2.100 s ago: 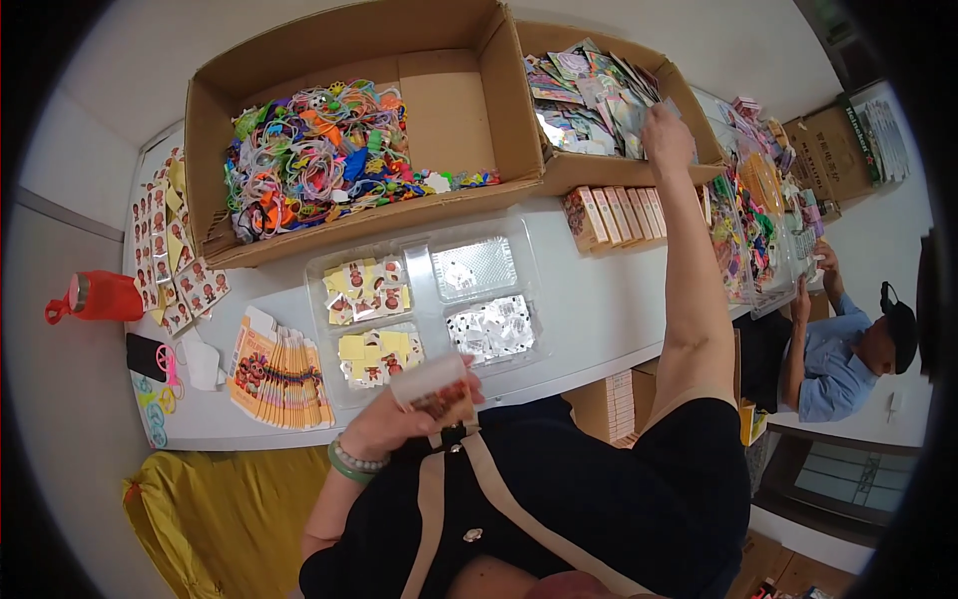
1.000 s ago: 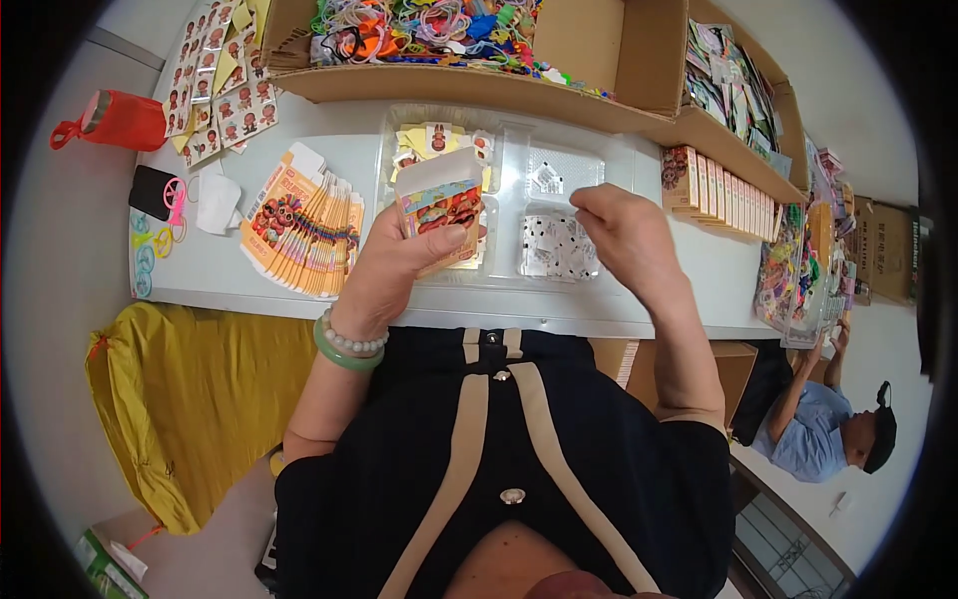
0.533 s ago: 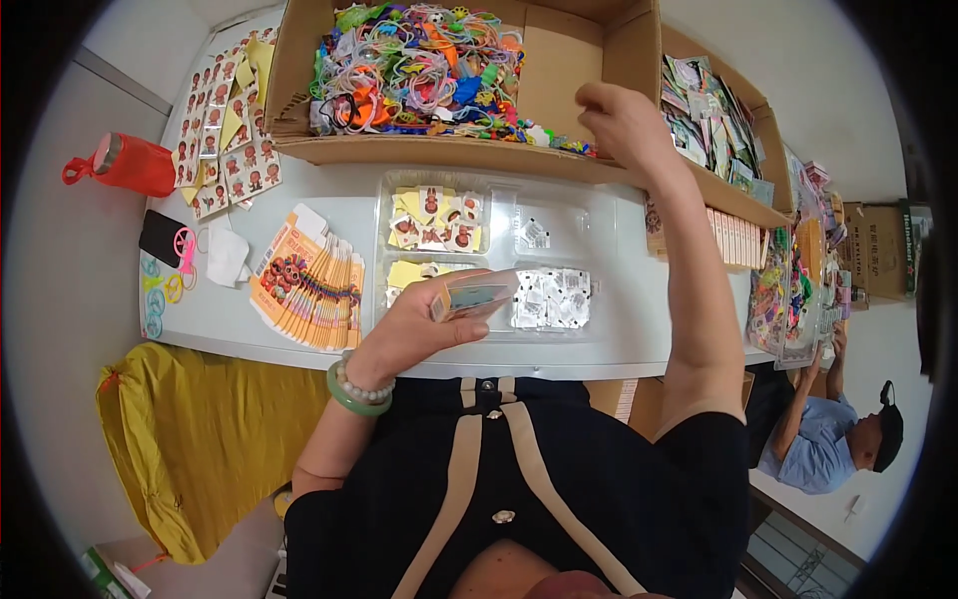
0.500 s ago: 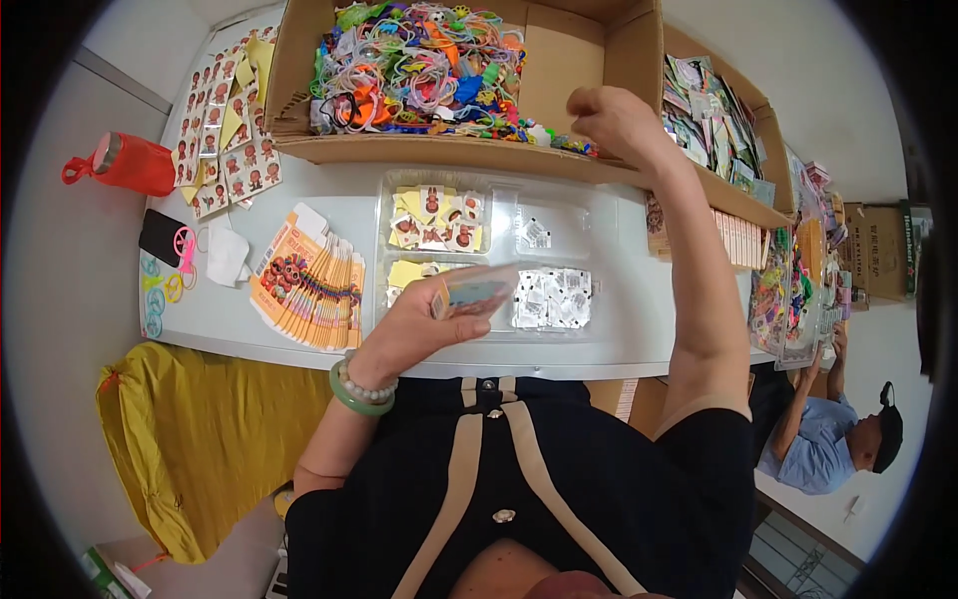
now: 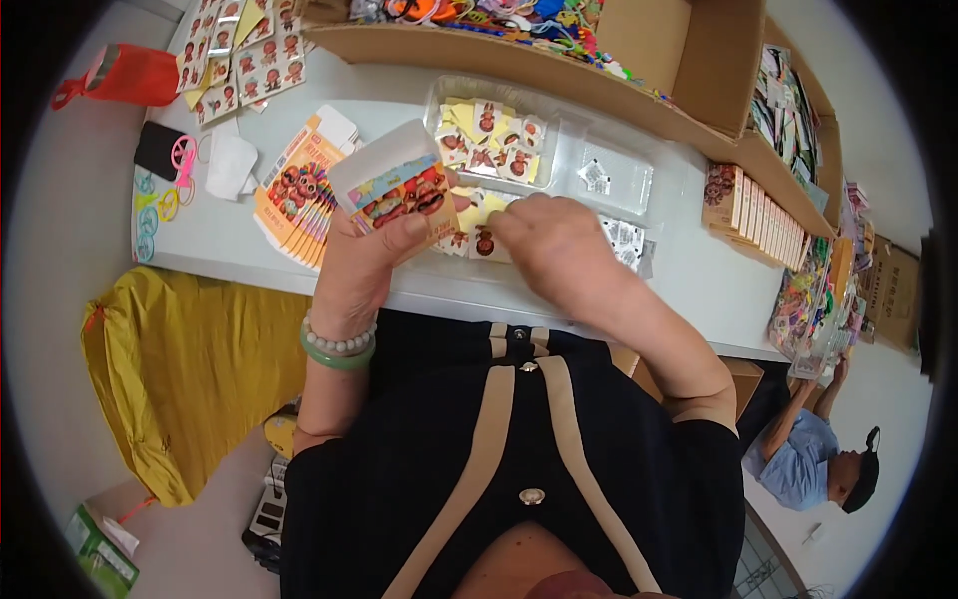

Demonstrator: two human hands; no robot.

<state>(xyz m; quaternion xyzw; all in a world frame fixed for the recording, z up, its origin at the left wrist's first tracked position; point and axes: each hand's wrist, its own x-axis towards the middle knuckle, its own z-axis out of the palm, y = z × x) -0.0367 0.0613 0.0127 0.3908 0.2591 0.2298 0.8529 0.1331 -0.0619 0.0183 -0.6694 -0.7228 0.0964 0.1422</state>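
My left hand [image 5: 364, 250] holds a small orange cardboard box [image 5: 404, 200] upright, with cartoon figures on its front and a pale flap raised at the top. Just right of it, my right hand [image 5: 564, 250] hangs over a clear plastic tray [image 5: 627, 185], fingers curled together. Whether anything is pinched there is hidden. Sticker cards [image 5: 486, 160] and yellow slips lie in the left compartments of the tray. Small white printed packets [image 5: 625, 243] fill the lower right compartment, partly behind my right hand, and a few lie in the upper right one.
Flat orange boxes [image 5: 289, 200] lie fanned out at left, near a black phone [image 5: 162, 150] and a red bottle [image 5: 135, 75]. A large carton [image 5: 659, 60] of colourful trinkets stands behind. Upright boxes [image 5: 763, 215] line the right side. Another person [image 5: 813, 454] works beyond.
My right hand has come from the trinket carton down to the tray, beside the box. My left hand has raised and turned the box so its front shows. The view has shifted.
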